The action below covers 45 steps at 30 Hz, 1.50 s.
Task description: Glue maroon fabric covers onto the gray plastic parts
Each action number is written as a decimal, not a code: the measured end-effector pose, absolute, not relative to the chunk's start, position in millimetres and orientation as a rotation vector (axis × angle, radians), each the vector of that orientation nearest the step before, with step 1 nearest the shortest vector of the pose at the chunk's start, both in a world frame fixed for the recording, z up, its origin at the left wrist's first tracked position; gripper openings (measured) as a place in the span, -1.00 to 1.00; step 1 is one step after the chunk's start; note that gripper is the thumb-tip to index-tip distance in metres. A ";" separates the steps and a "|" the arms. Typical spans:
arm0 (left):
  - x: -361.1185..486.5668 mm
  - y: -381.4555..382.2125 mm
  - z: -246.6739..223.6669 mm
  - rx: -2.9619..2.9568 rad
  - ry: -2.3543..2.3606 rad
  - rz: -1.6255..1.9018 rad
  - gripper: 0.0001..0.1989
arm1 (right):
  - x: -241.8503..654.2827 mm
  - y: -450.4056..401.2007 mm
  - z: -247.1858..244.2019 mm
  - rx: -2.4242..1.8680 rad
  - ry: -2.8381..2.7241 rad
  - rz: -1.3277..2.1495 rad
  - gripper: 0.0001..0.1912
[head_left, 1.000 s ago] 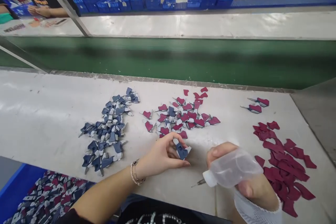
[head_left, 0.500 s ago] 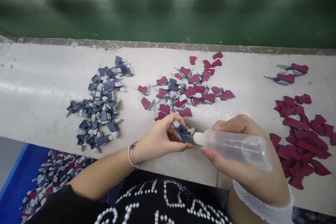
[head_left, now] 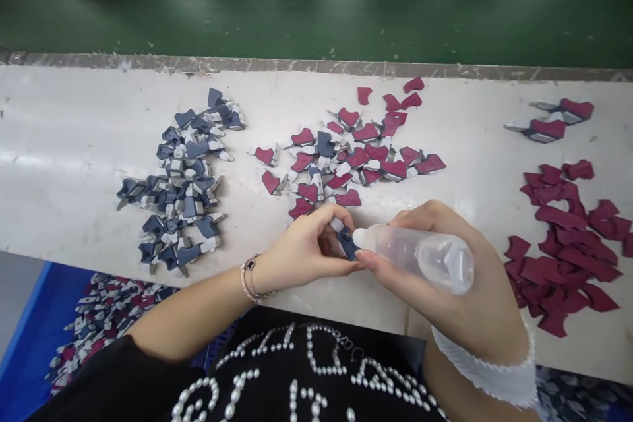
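Between the thumb and fingers of my left hand (head_left: 301,247) is a small dark blue and grey plastic part (head_left: 347,244). My right hand (head_left: 445,264) is wrapped round a clear squeeze bottle (head_left: 420,254), which lies nearly level. Its white tip (head_left: 361,237) is at the blue part, seemingly touching it. Little liquid shows inside the bottle. Just beyond my hands spreads a group of parts with maroon faces (head_left: 366,133). To the left lies a heap of blue and grey parts (head_left: 190,208).
Loose maroon pieces (head_left: 558,270) are piled at the right, with two maroon-faced parts (head_left: 546,130) behind them. A blue bin (head_left: 24,343) full of mixed parts stands below the white table (head_left: 59,145) at the left. A green belt (head_left: 316,6) runs along the back.
My right hand has brought the bottle left, so its tip has gone from just beside the blue part to right at it. The whole view has shifted slightly.
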<state>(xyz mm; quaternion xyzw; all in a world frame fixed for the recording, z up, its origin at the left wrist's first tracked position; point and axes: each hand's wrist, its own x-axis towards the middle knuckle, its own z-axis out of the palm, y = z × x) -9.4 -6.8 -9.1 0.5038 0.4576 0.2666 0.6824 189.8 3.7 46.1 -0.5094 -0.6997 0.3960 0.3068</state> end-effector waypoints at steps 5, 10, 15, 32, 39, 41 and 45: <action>-9.1 -5.8 -7.5 1.147 1.039 0.580 -0.57 | 189.5 4.5 46.0 -1.328 -1.849 1.065 -0.72; -8.7 -5.3 -7.1 1.176 1.042 0.588 -0.62 | 189.7 4.3 46.8 -1.370 -1.831 1.017 -0.69; -8.4 -4.7 -8.2 1.179 1.048 0.587 -0.63 | 189.1 2.0 44.8 -1.380 -1.840 0.972 -0.65; -12.6 -4.1 -11.7 1.173 1.016 0.593 -0.59 | 190.2 1.7 51.6 -1.262 -2.011 1.014 -0.75; -11.7 -5.1 -12.7 1.180 1.077 0.622 -0.58 | 191.3 1.2 56.8 -1.264 -2.029 1.051 -0.74; -11.9 -5.1 -13.8 1.174 1.101 0.634 -0.57 | 191.8 0.6 57.4 -1.274 -2.027 1.058 -0.76; -12.0 -4.4 -14.4 1.189 1.114 0.616 -0.58 | 191.8 -0.2 58.0 -1.292 -2.022 1.086 -0.74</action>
